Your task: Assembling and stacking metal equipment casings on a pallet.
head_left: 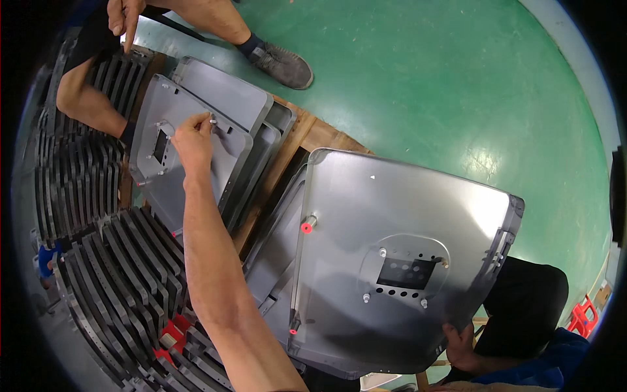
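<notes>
My left hand (194, 142) reaches out over a grey sheet-metal panel (219, 153) on the far stack. Its fingers are pinched at a small whitish cylinder (213, 121); whether that is fixed to the panel, I cannot tell. A larger grey metal panel (408, 196) lies tilted in front of me, with my right hand (460, 346) closed on its lower right edge, thumb on the face. This panel has a dark rectangular cutout (406, 273) with white-tipped studs around it, and red-ended posts (307, 227) along its left side.
More panels are stacked on a wooden pallet (320, 134). Rows of dark curved metal parts (111, 274) stand along the left. Another person's hand (125, 18) and shoe (282, 64) are at the upper left. A red plastic object (583, 317) stands on the green floor (424, 85) at right.
</notes>
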Motion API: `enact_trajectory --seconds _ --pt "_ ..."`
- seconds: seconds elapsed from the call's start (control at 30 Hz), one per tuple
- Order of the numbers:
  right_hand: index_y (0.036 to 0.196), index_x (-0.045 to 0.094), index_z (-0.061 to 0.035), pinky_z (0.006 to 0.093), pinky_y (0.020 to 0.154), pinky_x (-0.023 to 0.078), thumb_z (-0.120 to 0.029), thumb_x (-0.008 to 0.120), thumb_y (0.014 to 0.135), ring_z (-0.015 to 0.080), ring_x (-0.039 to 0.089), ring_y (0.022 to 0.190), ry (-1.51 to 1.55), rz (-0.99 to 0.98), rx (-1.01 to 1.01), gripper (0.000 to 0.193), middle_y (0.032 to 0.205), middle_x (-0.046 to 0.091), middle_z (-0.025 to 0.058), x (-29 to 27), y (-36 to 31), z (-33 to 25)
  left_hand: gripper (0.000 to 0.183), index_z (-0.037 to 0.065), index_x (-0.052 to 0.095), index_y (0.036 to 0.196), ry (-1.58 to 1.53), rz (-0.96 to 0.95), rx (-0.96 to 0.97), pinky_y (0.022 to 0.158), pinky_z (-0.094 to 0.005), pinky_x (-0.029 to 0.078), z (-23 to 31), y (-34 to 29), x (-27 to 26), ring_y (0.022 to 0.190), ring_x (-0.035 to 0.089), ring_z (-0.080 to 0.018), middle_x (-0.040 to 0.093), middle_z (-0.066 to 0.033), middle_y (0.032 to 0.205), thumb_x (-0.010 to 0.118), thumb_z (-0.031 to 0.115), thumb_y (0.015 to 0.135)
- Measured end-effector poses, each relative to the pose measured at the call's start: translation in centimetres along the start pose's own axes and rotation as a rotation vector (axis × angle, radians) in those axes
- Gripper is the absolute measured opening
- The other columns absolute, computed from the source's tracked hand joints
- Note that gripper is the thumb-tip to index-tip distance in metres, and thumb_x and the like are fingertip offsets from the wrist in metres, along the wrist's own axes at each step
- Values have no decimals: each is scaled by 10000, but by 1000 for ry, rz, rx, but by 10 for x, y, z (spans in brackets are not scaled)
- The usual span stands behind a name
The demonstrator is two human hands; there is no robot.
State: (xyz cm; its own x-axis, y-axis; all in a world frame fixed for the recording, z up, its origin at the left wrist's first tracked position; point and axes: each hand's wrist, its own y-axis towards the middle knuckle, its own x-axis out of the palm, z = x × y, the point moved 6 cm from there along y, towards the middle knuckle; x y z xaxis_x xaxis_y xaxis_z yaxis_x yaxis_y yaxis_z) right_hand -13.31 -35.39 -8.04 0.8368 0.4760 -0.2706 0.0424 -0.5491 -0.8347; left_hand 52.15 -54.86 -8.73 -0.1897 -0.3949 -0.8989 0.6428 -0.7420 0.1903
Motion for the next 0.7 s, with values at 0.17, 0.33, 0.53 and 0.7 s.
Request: enact_trajectory --seconds 0.17,0.33,0.53,0.7 --pt "1153 504 27 384 851 451 -256 574 887 292 617 955 7 -38 -12 395 993 631 168 0 1 -8 157 3 727 961 -151 34 -102 648 -283 511 -22 1 4 659 658 -145 709 -108 755 683 71 826" --pt "1140 501 31 381 830 458 -255 577 888 281 623 916 11 -35 25 389 950 633 158 0 1 -9 159 1 727 958 -201 3 -161 652 -274 510 -28 0 9 644 648 -138 701 -94 736 685 67 820" --pt "1145 504 35 375 821 458 -256 571 889 278 621 903 -48 -37 35 394 949 631 160 -1 0 -2 170 3 726 968 -92 -49 -137 649 -274 512 -22 4 6 644 646 -135 701 -88 743 676 55 814" --pt "1131 527 40 376 834 459 -252 562 890 287 622 930 35 -45 -10 380 991 637 164 3 0 -20 183 -18 707 985 -208 -27 -169 649 -266 527 -17 0 5 664 658 -136 706 -86 770 666 52 820"
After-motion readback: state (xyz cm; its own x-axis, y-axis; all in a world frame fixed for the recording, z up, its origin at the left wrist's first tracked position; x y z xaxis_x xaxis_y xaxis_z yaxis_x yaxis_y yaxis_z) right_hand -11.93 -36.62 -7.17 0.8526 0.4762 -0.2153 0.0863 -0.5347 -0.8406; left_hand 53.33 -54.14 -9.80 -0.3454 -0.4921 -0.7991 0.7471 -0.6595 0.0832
